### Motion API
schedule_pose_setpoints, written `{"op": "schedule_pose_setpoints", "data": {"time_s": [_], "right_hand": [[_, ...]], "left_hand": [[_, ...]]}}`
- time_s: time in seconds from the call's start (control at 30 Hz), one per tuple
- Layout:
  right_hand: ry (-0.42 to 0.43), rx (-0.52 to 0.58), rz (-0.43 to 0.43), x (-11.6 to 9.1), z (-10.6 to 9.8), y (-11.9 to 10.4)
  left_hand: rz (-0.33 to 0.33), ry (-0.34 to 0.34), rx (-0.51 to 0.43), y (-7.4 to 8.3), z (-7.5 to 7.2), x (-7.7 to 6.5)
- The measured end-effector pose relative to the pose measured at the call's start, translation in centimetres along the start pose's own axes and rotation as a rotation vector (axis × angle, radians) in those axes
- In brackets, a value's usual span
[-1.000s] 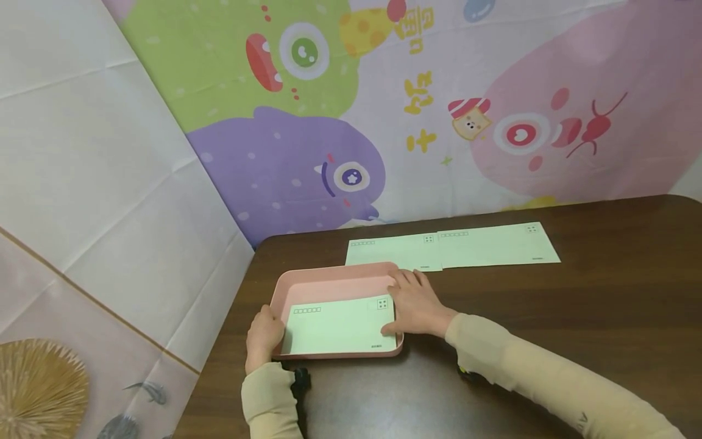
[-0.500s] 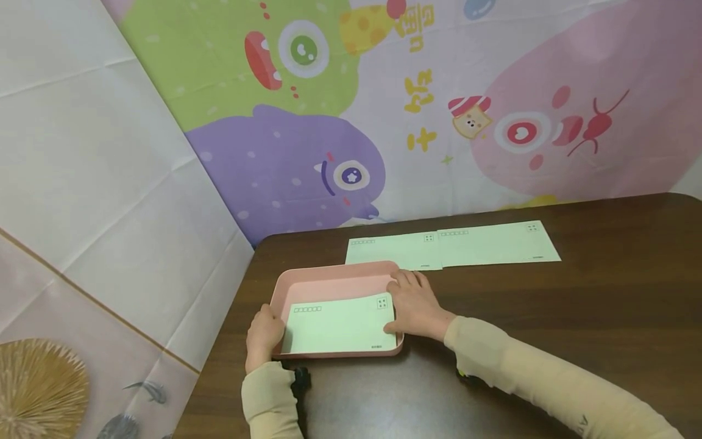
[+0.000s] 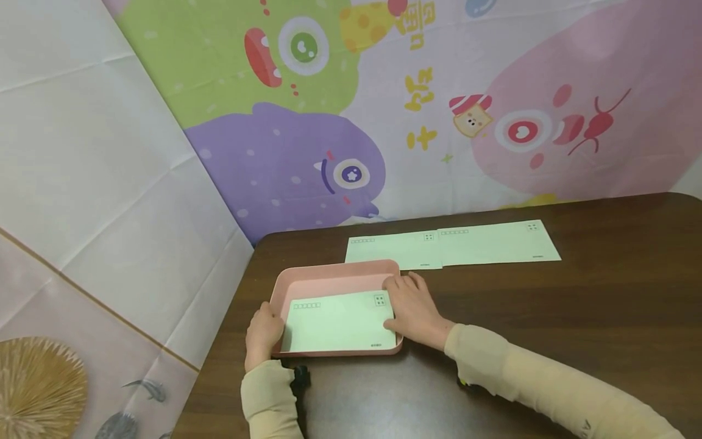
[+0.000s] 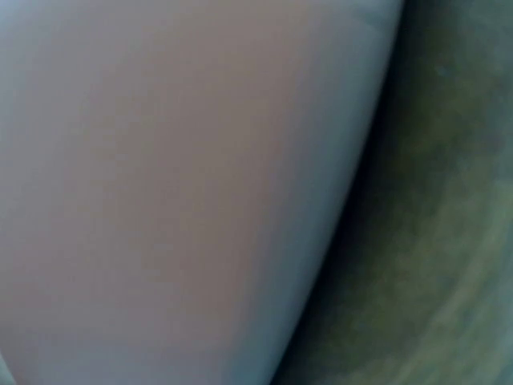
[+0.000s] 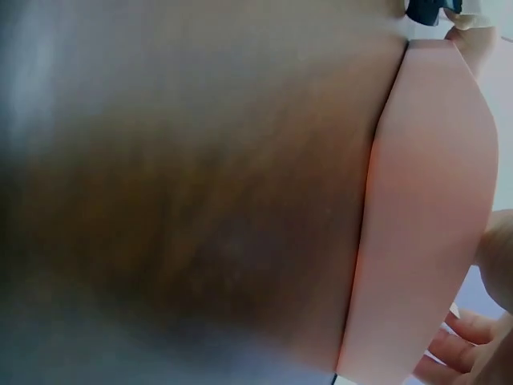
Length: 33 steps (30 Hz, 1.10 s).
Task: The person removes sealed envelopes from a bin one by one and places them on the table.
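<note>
A pink tray [image 3: 323,274] sits near the table's left side, with a pale green envelope [image 3: 337,323] lying in its front part. At the tray's left wall, my left hand [image 3: 264,332] grips the rim, thumb on the inside. My right hand [image 3: 414,308] reaches over the right rim and holds the envelope's right edge between thumb and fingers. In the right wrist view, the tray's outer wall [image 5: 425,208] stands before the fingers [image 5: 461,349], and a small white corner shows there. The left wrist view has only the blurred tray wall [image 4: 160,192] close up.
Two more envelopes, a left one [image 3: 386,251] and a right one [image 3: 496,244], lie side by side behind the tray, edges meeting. Dark wooden tabletop [image 3: 603,292] extends to the right. A cartoon-printed cloth [image 3: 428,183] hangs at the table's back edge.
The right hand's fingers have shifted slightly left and inward, and the envelope's upper right corner has moved a little left with them. The left hand and tray stay put.
</note>
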State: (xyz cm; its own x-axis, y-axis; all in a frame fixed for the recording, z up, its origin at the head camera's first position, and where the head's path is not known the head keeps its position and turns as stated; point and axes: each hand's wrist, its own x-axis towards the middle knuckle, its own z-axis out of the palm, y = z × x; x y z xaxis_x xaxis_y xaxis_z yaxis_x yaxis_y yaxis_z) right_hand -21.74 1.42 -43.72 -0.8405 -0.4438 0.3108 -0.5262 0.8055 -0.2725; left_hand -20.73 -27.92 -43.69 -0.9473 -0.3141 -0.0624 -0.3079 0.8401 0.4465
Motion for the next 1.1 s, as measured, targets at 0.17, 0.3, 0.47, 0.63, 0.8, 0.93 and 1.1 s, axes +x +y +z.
{"op": "schedule_pose_setpoints", "data": {"time_s": [0.17,0.3,0.47,0.63,0.8,0.93,1.1], "right_hand": [[-0.011,0.056,0.022,-0.01,0.05,-0.09],[-0.029,0.091,0.03,-0.05,-0.05,-0.09],[-0.033,0.139,0.031,-0.17,0.01,0.04],[-0.025,0.169,0.027,-0.23,0.24,0.18],[-0.011,0.191,0.026,-0.21,0.41,0.36],[0.007,0.279,0.056,-0.07,0.44,0.51],[0.012,0.418,0.113,0.2,0.37,0.56]], "left_hand": [[-0.003,-0.009,-0.006,-0.02,-0.02,0.1],[-0.002,-0.006,-0.015,0.07,-0.05,0.05],[-0.004,-0.007,-0.012,0.1,-0.07,0.0],[-0.004,-0.008,-0.009,0.07,-0.05,-0.02],[-0.002,-0.004,-0.007,0.07,0.0,-0.01],[-0.008,-0.013,-0.018,0.09,0.0,0.0],[-0.021,-0.03,-0.036,0.15,-0.11,-0.06]]}}
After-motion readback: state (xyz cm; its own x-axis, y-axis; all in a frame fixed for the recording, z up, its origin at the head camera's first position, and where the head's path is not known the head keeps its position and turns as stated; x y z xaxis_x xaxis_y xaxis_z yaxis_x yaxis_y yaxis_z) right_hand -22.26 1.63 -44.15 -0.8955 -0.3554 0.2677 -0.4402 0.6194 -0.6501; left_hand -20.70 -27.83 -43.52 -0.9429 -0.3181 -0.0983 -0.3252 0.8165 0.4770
